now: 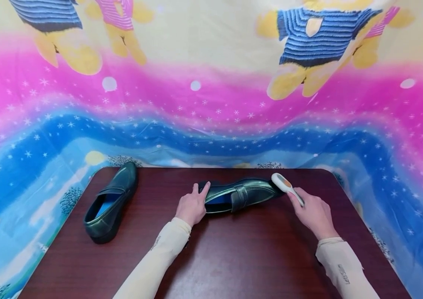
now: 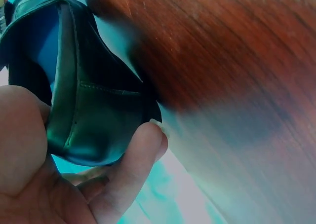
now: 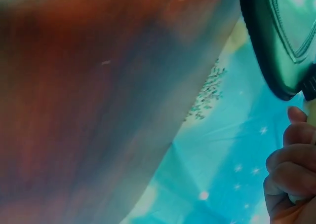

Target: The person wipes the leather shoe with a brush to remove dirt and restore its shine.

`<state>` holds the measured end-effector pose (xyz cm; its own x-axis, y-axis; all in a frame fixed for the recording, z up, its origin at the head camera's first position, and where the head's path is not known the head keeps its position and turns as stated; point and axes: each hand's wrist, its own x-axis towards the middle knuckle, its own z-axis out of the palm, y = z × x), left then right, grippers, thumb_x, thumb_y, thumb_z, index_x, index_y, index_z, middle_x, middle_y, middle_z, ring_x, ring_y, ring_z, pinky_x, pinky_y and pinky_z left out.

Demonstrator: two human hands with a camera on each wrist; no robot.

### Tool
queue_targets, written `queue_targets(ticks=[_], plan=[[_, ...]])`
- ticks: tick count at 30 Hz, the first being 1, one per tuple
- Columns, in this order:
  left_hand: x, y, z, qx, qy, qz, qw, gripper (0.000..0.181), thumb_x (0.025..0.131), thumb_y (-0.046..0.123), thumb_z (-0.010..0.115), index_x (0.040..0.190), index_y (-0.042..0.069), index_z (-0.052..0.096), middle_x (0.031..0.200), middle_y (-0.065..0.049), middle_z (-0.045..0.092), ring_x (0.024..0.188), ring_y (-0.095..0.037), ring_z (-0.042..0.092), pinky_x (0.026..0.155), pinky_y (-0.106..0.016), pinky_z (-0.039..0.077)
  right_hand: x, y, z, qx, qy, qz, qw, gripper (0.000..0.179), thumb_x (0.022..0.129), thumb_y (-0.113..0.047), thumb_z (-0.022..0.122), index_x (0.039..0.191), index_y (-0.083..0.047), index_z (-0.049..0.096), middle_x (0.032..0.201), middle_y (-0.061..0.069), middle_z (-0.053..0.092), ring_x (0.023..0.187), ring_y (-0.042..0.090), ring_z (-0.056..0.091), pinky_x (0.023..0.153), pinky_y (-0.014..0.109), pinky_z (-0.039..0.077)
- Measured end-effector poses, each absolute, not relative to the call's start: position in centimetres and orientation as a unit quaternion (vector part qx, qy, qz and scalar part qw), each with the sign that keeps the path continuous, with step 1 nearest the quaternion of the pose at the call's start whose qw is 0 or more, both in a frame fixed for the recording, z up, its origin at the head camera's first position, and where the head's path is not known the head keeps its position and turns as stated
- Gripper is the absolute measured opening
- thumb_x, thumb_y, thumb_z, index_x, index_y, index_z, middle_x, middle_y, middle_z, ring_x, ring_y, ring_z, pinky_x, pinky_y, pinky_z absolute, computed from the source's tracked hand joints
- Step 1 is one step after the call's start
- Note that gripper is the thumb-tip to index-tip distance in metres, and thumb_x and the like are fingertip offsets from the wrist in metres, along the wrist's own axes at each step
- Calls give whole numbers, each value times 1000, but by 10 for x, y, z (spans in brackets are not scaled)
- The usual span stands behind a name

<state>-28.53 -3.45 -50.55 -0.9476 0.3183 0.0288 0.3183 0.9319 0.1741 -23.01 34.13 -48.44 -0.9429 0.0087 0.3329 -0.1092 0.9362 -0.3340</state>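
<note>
A dark green loafer (image 1: 239,197) with a blue insole lies near the table's far edge, its toe to the right. My left hand (image 1: 192,207) grips it by the heel (image 2: 106,123); in the left wrist view the thumb lies at the opening and a finger against the outside of the heel. My right hand (image 1: 314,214) holds a white-handled brush (image 1: 281,182) at the loafer's toe. In the right wrist view, the brush's dark bristles (image 3: 309,87) are at the tip of the toe (image 3: 289,51), partly cut off by the frame edge.
The matching loafer (image 1: 112,205) rests on the left side of the brown wooden table (image 1: 226,257), its toe pointing away. Behind and around the table hangs a colourful cloth (image 1: 211,112) with bears and snowflakes.
</note>
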Motion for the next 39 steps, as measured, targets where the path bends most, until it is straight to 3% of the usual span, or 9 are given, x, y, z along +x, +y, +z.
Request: queue_targets(ticks=[6, 12, 16, 23, 28, 35, 39], plan=[[-285, -32, -505, -167, -982, -86, -2, 72, 97, 11, 60, 163, 24, 33, 153, -24, 46, 42, -18, 44, 45, -32, 42, -225, 354, -489, 27, -973, 168, 154, 29, 108, -42, 53, 122, -18, 62, 62, -1, 44, 56, 18, 42, 52, 34, 30], [-286, -33, -506, -174, -979, -101, -13, 71, 98, 9, 57, 163, 22, 33, 155, -25, 44, 42, -17, 43, 45, -31, 41, -224, 359, -484, 15, -975, 179, 133, 37, 109, -49, 46, 124, -17, 59, 66, -1, 49, 59, 18, 43, 54, 34, 31], [-292, -37, -501, -175, -978, -111, -20, 68, 99, 9, 55, 163, 21, 34, 157, -26, 44, 42, -17, 42, 47, -31, 42, -232, 343, -480, 26, -972, 195, 130, 38, 108, -49, 50, 126, -16, 57, 73, 2, 54, 62, 20, 46, 56, 35, 34], [-302, -41, -495, -187, -977, -104, -18, 61, 100, 11, 56, 159, 20, 43, 150, -27, 52, 58, -25, 61, 65, -39, 58, -256, 305, -482, 75, -972, 183, 124, 35, 105, -42, 59, 125, -14, 56, 93, 6, 66, 70, 21, 53, 58, 35, 40], [-306, -39, -493, -185, -975, -118, -28, 59, 100, 11, 55, 158, 18, 44, 149, -28, 52, 75, -32, 69, 78, -45, 61, -260, 305, -487, 67, -975, 177, 115, 34, 105, -41, 60, 125, -14, 54, 92, 7, 66, 69, 21, 53, 57, 36, 40], [-310, -37, -490, -182, -975, -130, -13, 57, 101, 11, 54, 156, 17, 46, 148, -29, 53, 55, -25, 58, 72, -43, 61, -243, 342, -496, 47, -978, 177, 96, 33, 105, -38, 60, 127, -15, 50, 92, 7, 64, 72, 23, 53, 61, 38, 41], [-311, -37, -490, -186, -973, -135, -15, 57, 101, 10, 53, 157, 17, 45, 149, -30, 52, 57, -26, 60, 74, -44, 61, -231, 363, -501, 37, -980, 182, 77, 33, 107, -38, 58, 127, -13, 49, 94, 7, 64, 76, 23, 54, 64, 40, 42]])
